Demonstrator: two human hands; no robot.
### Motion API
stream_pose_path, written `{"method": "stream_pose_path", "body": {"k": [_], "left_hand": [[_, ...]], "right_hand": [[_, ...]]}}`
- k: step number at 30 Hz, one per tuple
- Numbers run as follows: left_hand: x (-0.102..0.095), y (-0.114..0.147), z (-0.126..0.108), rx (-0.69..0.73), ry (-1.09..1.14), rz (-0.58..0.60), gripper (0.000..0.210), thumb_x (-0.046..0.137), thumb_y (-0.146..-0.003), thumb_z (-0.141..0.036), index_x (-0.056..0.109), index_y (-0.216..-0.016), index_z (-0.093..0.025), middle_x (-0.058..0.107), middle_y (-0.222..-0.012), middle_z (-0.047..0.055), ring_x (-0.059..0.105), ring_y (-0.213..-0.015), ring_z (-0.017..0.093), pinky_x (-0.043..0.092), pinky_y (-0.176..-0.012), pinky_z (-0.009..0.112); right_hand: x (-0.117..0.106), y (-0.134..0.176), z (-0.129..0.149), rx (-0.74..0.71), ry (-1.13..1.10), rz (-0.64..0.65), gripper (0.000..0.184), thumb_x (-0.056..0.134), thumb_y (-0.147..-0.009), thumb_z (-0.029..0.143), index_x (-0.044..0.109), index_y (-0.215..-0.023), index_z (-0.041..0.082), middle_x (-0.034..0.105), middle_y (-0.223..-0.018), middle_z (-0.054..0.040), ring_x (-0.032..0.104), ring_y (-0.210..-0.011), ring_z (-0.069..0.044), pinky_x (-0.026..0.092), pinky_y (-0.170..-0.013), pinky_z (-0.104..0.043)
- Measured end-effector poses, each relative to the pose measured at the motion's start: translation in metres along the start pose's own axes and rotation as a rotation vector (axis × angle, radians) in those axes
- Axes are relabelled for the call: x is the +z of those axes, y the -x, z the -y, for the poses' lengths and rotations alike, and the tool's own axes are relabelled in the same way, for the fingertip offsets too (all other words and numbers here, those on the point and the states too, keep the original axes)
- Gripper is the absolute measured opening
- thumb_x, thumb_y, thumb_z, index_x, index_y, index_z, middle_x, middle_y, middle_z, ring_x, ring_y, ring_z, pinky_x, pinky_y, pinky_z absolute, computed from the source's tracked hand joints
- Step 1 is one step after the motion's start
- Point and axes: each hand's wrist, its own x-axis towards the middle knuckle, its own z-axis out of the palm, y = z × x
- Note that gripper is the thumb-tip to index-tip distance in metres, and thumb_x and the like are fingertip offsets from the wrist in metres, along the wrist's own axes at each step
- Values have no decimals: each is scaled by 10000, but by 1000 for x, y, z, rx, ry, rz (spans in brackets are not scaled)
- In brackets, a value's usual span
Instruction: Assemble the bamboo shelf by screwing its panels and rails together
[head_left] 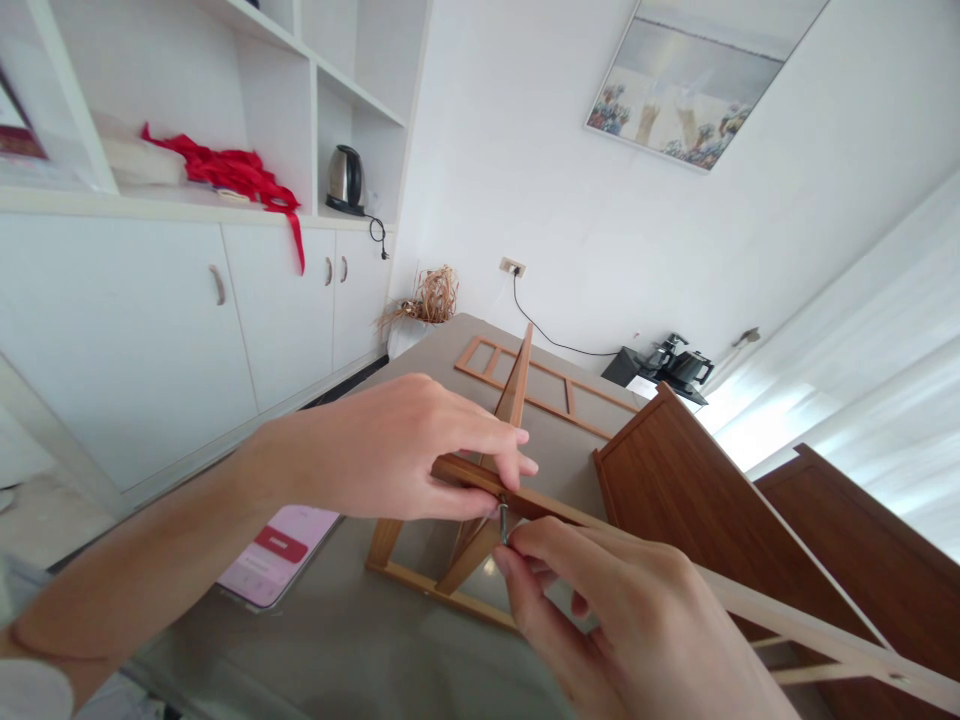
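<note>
A metal screw (503, 522) is pinched at its lower end between the thumb and index finger of my right hand (622, 600). Its upper end meets the edge of a brown rail on a wooden frame (555, 502). My left hand (382, 445) is closed around that rail, fingertips over the top and thumb beside the screw's upper end. Slanted wooden slats (517, 385) join the frame behind and below my fingers. How deep the screw sits in the wood cannot be made out.
The frame stands on a grey table (330, 640). A phone (281, 555) lies under my left forearm. A flat ladder-like wooden piece (570, 395) lies farther back. Large brown panels (697, 480) stand at the right. A black kettle (688, 368) sits beyond them; white cabinets (120, 340) line the left.
</note>
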Motion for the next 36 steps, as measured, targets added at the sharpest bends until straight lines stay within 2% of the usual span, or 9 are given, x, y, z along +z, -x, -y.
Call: {"method": "stream_pose_path", "body": {"k": [9,16,21,29,32,36], "left_hand": [[0,0,0,1,-7,-8,137,652,-879,-213,686,-1003,-262,747,-1167,-28,643,-1216,178,526,-979,229],[0,-1,-1,-8,13,-11,149,666,-864,-202,691,-999,-258,751,-1156,-24,648,-1208,182,528,-982,234],[0,-1,-1,-5,15,-11,158,666,-859,-194,696,-996,-265,752,-1153,-30,650,-1206,183,530,-982,236],[0,0,0,-18,5,-2,155,665,-858,-196,696,-993,-267,749,-1160,-27,642,-1217,184,531,-983,235],[0,0,0,-17,20,-1,162,673,-853,-198,699,-995,-271,752,-1151,-22,640,-1220,190,535,-981,244],[0,1,0,-18,19,0,156,668,-859,-199,695,-994,-272,752,-1153,-23,640,-1220,189,538,-977,247]], "right_hand": [[3,-1,0,6,1,37,236,506,-961,199,533,-728,224,555,-594,49,493,-469,-70,363,-491,-189],[-5,-2,0,-6,36,37,249,511,-961,203,507,-713,223,554,-609,51,470,-470,-67,323,-455,-201],[0,-3,1,-10,94,82,263,490,-986,236,486,-723,228,536,-574,64,445,-430,-71,301,-437,-217],[8,0,-3,-1,77,102,199,501,-955,212,513,-757,224,587,-600,46,529,-478,-88,330,-502,-213],[11,3,-4,-46,67,131,185,500,-957,227,552,-779,228,568,-569,54,512,-455,-88,314,-485,-222],[6,4,-2,-100,39,174,211,494,-958,224,530,-750,235,537,-559,66,481,-436,-77,305,-457,-222]]}}
